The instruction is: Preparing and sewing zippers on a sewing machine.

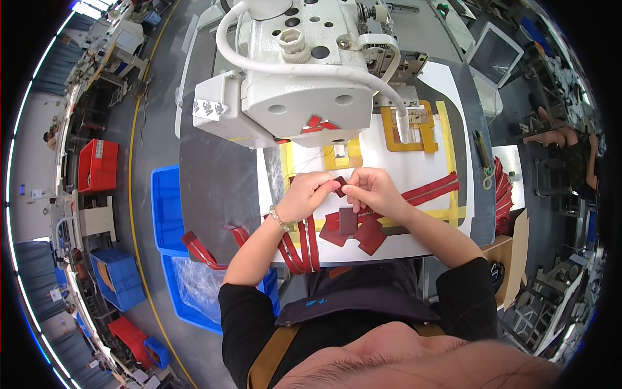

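My left hand point(312, 193) and my right hand point(368, 189) are pinched on a small dark maroon piece point(339, 185) between them, just in front of the yellow template frame point(339, 161). Below my hands lie dark red fabric patches point(368, 235) and a brownish-grey rectangle point(348, 221), beside a long red zipper strip point(429, 190). More red zippers point(300, 247) hang in loops under my left forearm and over the table's left side. A white industrial sewing machine head point(303, 97) stands over the white work board point(457, 100); a second yellow frame point(422, 139) sits at its right.
Blue bins point(164, 207) stand beside the table's left, a red bin point(97, 165) farther out. At the right are scissors point(487, 175), a bundle of red zippers point(502, 191), a cardboard box point(515, 253) and a monitor point(494, 55). Another person point(560, 139) sits at far right.
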